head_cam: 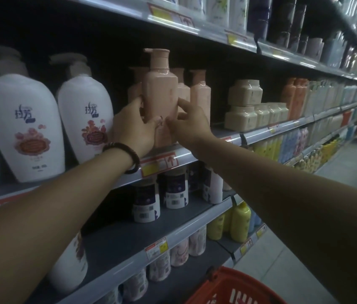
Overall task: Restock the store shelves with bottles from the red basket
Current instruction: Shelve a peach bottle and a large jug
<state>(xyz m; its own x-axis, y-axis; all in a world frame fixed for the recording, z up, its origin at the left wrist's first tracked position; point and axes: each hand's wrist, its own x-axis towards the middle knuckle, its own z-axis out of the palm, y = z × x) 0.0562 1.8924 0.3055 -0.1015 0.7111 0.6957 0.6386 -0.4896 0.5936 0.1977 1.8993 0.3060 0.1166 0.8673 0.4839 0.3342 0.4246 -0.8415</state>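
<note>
A pink pump bottle (159,93) stands upright at the front edge of the middle shelf (186,153). My left hand (134,126) grips its lower left side, with the thumb across the front. My right hand (189,122) holds the lower right side, fingers curled against the bottle. More pink bottles (200,93) of the same kind stand behind and to the right of it. The red basket (236,286) shows at the bottom of the view, only its rim and wall visible.
Two large white pump bottles (22,126) stand left of the pink ones. Beige jars (242,106) are stacked to the right. Lower shelves hold white-and-purple bottles (146,202) and yellow bottles (240,224). The aisle floor (348,170) runs along the right.
</note>
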